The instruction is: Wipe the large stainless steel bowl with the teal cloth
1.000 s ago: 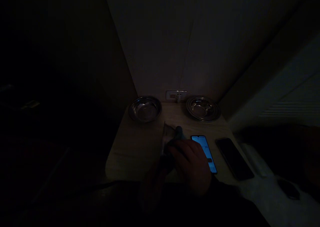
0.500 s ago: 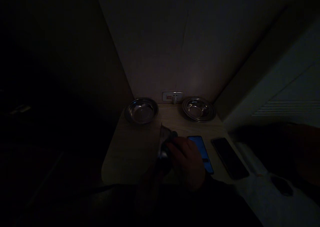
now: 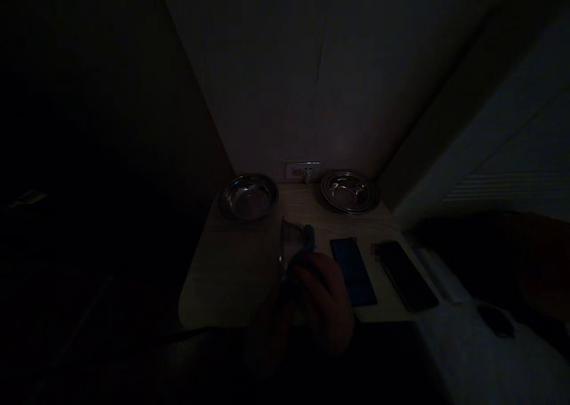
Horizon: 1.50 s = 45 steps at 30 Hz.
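Observation:
The scene is very dark. My right hand [image 3: 323,301] rests near the front edge of a light wooden table [image 3: 231,268], fingers curled around a dark handle whose pale blade-like part [image 3: 291,244] sticks up and away from me. My left hand [image 3: 267,328] is a dim shape just left of it, low at the table edge; its fingers are too dark to read. A phone [image 3: 353,271] with a dimmed screen lies just right of my right hand.
Two shiny metal bowls [image 3: 248,196] [image 3: 350,192] stand at the back of the table, either side of a wall socket [image 3: 301,170]. A second dark phone [image 3: 403,276] lies at the right. White bedding [image 3: 472,351] adjoins the table's right side.
The phone screen beside my right hand has gone from bright blue to nearly dark. My right hand with the handled object has shifted slightly left and nearer to me.

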Each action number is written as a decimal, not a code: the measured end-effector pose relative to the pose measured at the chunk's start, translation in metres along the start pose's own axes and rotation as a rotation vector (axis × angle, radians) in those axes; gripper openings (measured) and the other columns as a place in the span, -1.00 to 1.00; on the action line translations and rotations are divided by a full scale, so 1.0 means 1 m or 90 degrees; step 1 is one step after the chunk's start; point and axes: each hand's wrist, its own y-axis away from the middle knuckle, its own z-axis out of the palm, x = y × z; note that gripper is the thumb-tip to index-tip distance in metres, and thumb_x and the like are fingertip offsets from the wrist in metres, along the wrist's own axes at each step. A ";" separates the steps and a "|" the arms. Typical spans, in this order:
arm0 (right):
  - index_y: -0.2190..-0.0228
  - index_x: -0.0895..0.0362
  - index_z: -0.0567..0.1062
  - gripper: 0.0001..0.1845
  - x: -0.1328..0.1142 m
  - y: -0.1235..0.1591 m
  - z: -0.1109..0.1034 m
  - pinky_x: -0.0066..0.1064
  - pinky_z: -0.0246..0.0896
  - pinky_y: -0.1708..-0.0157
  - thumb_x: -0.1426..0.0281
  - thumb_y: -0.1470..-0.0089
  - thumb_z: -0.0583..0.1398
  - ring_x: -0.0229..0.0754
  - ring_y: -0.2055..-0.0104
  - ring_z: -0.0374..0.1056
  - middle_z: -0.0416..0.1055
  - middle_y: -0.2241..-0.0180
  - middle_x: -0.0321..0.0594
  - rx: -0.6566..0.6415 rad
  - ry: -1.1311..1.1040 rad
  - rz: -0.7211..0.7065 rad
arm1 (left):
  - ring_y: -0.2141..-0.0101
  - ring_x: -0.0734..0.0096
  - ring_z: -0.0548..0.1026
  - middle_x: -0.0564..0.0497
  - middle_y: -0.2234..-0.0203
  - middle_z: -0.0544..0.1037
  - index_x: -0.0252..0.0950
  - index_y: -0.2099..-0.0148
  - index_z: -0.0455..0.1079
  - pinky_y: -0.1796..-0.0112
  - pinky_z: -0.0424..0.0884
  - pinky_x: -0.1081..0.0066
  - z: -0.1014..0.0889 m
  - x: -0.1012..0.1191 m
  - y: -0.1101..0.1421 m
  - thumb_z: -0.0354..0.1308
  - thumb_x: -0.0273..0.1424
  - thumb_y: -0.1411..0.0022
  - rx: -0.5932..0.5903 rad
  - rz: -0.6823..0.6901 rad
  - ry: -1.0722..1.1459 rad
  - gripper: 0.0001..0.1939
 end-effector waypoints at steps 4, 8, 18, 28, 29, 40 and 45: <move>0.02 0.03 0.41 -0.61 -0.002 0.011 -0.005 -0.18 0.37 0.16 0.55 -0.13 0.08 -0.06 0.02 0.29 0.38 0.10 -0.08 0.014 -0.006 0.008 | 0.16 0.14 0.53 -0.11 0.17 0.58 -0.24 0.17 0.47 0.12 0.44 0.20 0.002 0.005 -0.002 0.11 -0.22 -0.03 -0.034 -0.015 0.027 -0.66; 0.04 0.03 0.43 -0.62 -0.006 0.017 -0.005 -0.20 0.39 0.16 0.54 -0.14 0.07 -0.07 0.00 0.29 0.40 0.08 -0.10 0.019 -0.017 0.011 | 0.23 0.20 0.55 -0.10 0.22 0.60 -0.27 0.13 0.44 0.20 0.47 0.27 0.001 0.014 -0.005 0.11 -0.27 -0.02 -0.064 -0.014 0.059 -0.65; -0.02 0.12 0.33 -0.59 0.010 0.032 -0.017 -0.26 0.39 0.13 0.54 -0.12 0.04 -0.13 0.02 0.37 0.44 0.07 -0.07 -0.004 -0.045 0.050 | 0.36 0.19 0.55 -0.07 0.38 0.61 -0.26 0.25 0.46 0.31 0.47 0.28 -0.005 0.022 -0.011 0.11 -0.10 -0.05 -0.022 0.016 -0.012 -0.64; 0.15 0.20 0.37 -0.74 0.096 0.075 -0.023 -0.05 0.33 0.16 0.43 -0.11 0.03 -0.02 0.16 0.38 0.45 0.22 0.00 -0.057 0.212 0.124 | 0.34 0.20 0.54 -0.05 0.39 0.60 -0.25 0.25 0.44 0.34 0.44 0.34 -0.003 0.030 -0.007 0.11 -0.04 -0.02 0.045 -0.005 -0.034 -0.60; 0.16 0.20 0.37 -0.75 0.100 0.075 -0.023 -0.02 0.31 0.14 0.43 -0.11 0.03 -0.01 0.16 0.38 0.45 0.22 0.00 -0.059 0.214 0.127 | 0.34 0.21 0.54 -0.05 0.39 0.60 -0.25 0.26 0.44 0.33 0.43 0.34 -0.002 0.031 -0.006 0.10 -0.04 -0.04 0.043 -0.008 -0.031 -0.60; 0.03 0.12 0.34 -0.65 0.032 0.034 -0.033 -0.22 0.37 0.14 0.47 -0.12 0.10 -0.08 0.04 0.36 0.43 0.09 -0.05 -0.045 0.007 0.041 | 0.34 0.20 0.55 -0.09 0.35 0.60 -0.29 0.22 0.45 0.33 0.46 0.33 -0.011 0.025 -0.010 0.12 -0.06 -0.02 0.003 -0.026 0.000 -0.58; -0.04 0.13 0.33 -0.58 0.000 0.019 -0.019 -0.13 0.33 0.09 0.43 -0.12 0.11 -0.01 -0.07 0.25 0.35 -0.02 -0.01 -0.069 -0.057 -0.051 | 0.30 0.21 0.55 -0.09 0.32 0.60 -0.28 0.23 0.46 0.26 0.47 0.31 -0.010 0.016 -0.009 0.14 -0.11 -0.03 0.001 -0.036 0.006 -0.63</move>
